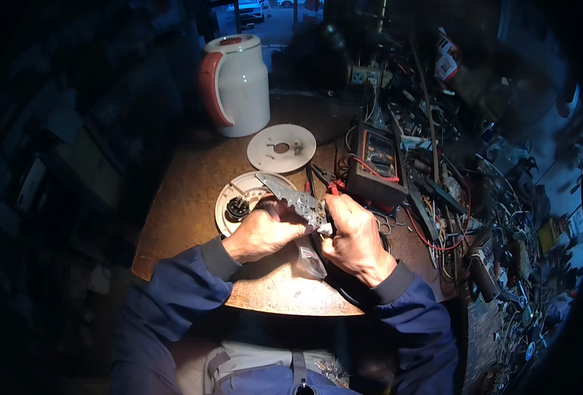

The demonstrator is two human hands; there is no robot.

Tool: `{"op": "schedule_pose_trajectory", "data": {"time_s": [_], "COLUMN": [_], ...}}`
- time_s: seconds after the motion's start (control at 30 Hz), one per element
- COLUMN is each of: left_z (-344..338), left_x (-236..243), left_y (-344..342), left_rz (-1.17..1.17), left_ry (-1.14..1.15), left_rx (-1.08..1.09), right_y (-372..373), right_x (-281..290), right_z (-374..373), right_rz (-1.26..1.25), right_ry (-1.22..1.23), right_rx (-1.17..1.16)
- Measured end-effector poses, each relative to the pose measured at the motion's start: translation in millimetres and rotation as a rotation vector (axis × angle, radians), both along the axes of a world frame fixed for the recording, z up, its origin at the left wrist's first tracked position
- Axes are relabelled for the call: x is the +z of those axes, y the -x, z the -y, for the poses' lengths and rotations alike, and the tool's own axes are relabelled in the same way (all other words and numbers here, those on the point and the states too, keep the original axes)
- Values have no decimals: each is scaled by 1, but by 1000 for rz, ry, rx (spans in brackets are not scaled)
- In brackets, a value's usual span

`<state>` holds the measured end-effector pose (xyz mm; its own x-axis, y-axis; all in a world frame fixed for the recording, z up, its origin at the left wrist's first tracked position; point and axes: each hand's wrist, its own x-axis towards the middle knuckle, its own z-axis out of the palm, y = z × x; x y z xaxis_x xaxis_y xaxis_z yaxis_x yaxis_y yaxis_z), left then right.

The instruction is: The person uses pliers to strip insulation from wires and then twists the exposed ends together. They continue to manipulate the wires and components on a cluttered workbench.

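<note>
My right hand (354, 238) is closed around the handles of a wire stripper (297, 201), whose flat metal, notched jaws point to the far left. My left hand (265, 236) is closed beside those jaws, fingertips at the tool's near edge; what it pinches is hidden. Just beyond my left hand lies a round white kettle base (222, 197) with a black round connector (237, 209) in it. A pale disc (291, 157) with a centre hole lies behind the base. Below my hands is a small clear plastic box (310, 262).
A white jug kettle (244, 89) with a red handle stands at the table's far left. A boxy multimeter (378, 158) with a red lead sits to the right, near red-handled pliers (328, 176) and scissors (385, 224). Tangled wires and tools (440, 197) crowd the right side.
</note>
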<state>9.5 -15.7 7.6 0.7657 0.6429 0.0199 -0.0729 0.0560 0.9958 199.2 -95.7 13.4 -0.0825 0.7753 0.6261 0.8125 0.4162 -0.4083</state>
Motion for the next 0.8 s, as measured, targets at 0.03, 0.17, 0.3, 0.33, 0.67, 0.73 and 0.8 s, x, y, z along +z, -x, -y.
{"op": "schedule_pose_trajectory", "data": {"time_s": [0.03,0.17,0.3,0.33,0.67,0.73,0.8], "left_z": [-1,-3,-5,-4,-1,-5,-4], "left_x": [-1,-2,-3,-1,12,3,0], "left_y": [0,1,3,3,4,5,6], "left_rz": [23,6,-2,-15,-34,-5,36], "left_ry": [0,-21,-20,-31,157,126,122], "left_rx": [-14,-25,-40,-46,-64,-94,-77], "right_y": [0,-3,-2,-2,-2,-3,-4], "right_x": [2,0,0,2,1,1,3], "right_z": [1,-1,-1,0,0,-1,-1], "right_rz": [-16,-2,12,17,-4,-13,-23], "right_ry": [16,-12,-1,6,5,-12,-9], "right_rx": [2,26,14,4,7,37,70]}}
